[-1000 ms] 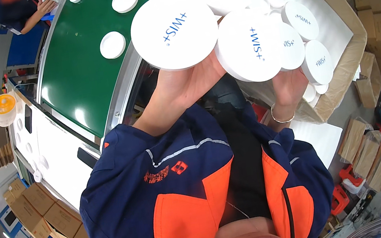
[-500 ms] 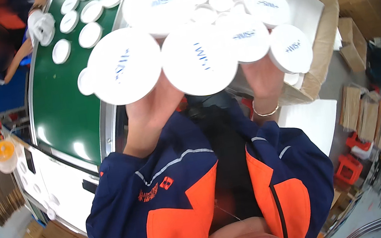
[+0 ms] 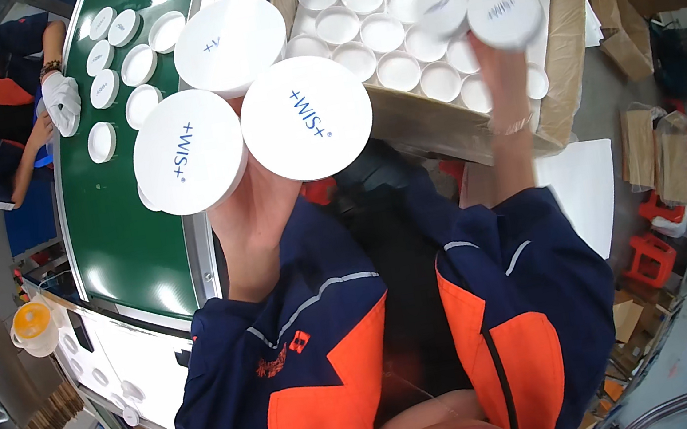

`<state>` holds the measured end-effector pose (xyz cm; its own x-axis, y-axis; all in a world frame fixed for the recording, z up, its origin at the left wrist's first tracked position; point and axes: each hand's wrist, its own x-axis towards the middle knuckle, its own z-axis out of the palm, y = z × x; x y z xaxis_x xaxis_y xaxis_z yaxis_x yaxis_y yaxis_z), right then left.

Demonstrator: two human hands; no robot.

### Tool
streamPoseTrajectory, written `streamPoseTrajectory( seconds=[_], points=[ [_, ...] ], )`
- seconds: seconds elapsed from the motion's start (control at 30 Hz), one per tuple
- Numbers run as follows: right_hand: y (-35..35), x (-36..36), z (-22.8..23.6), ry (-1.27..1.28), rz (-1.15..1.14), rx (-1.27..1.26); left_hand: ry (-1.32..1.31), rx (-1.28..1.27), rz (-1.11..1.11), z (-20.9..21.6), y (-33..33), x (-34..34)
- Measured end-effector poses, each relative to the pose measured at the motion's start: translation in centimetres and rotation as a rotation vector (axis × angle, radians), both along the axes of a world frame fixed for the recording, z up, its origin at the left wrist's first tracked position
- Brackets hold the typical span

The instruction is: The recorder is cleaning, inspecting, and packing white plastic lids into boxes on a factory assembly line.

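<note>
My left hand (image 3: pixel 257 206) is closed from below around several round white plastic lids (image 3: pixel 307 119) with blue print, fanned out flat side up. Over the right part of a lined cardboard box (image 3: pixel 575 43), my right hand (image 3: pixel 501 64) grips three more white lids (image 3: pixel 504 12), slightly smeared by motion; its fingers are mostly hidden beneath them. Rows of white lids (image 3: pixel 381 32) lie inside the box with their hollow side up, on a white sheet.
To the left runs a green conveyor belt (image 3: pixel 120 223) carrying several white lids (image 3: pixel 137 66). Across it, a co-worker's white-gloved hand (image 3: pixel 63 103) is at the belt's edge. A white panel (image 3: pixel 583 185) stands beside the box; a yellow-lidded jug (image 3: pixel 34 328) is at far left.
My hands have moved apart. The right one has carried its three lids right, over the box, uncovering the rows inside. My left hand has shifted slightly left and lower with its lids.
</note>
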<state>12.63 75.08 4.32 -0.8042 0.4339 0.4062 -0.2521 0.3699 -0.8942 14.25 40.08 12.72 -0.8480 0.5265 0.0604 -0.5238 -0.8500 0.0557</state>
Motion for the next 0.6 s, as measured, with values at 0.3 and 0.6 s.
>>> streamPoseTrajectory(
  seconds=[0.3,0.6],
  points=[
    [18.9,-3.7,-7.4,-0.554,-0.288,0.921,0.049,-0.005,0.002,-0.1,0.0,-0.2],
    [9.9,-5.3,-5.0,-0.903,0.047,0.829,0.216,-0.042,-0.024,-0.1,0.5,0.1]
  ],
)
